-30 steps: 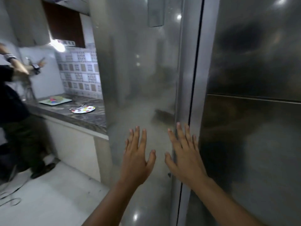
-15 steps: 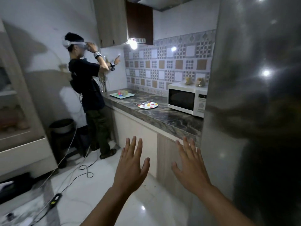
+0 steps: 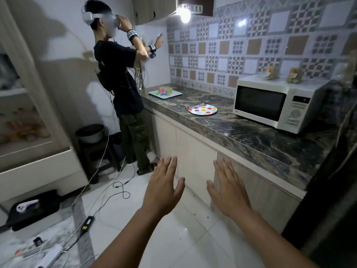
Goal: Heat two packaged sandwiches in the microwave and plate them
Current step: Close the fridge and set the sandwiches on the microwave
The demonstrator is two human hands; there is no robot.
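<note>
A white microwave (image 3: pixel 274 102) stands on the dark marble counter (image 3: pixel 251 136) with its door closed. Two packaged sandwiches lie on its top, one (image 3: pixel 271 72) to the left of the other (image 3: pixel 293 75). A polka-dot plate (image 3: pixel 202 109) sits on the counter left of the microwave, with tongs (image 3: pixel 195 105) at its far rim. My left hand (image 3: pixel 164 185) and my right hand (image 3: pixel 227 187) are held out flat in front of me over the floor, fingers spread, holding nothing, well short of the counter.
Another person (image 3: pixel 123 80) wearing a headset stands at the counter's far end beside a tray of colourful cups (image 3: pixel 165 91). Cables (image 3: pixel 108 190) and a power strip (image 3: pixel 50 255) lie on the white floor. A dark fridge (image 3: pixel 336 190) fills the right edge; a stool carrying a pot (image 3: pixel 90 132) stands left.
The view has swung left, away from the steel fridge doors toward the kitchen counter. Both hands stay raised and open, no longer in front of the fridge.
</note>
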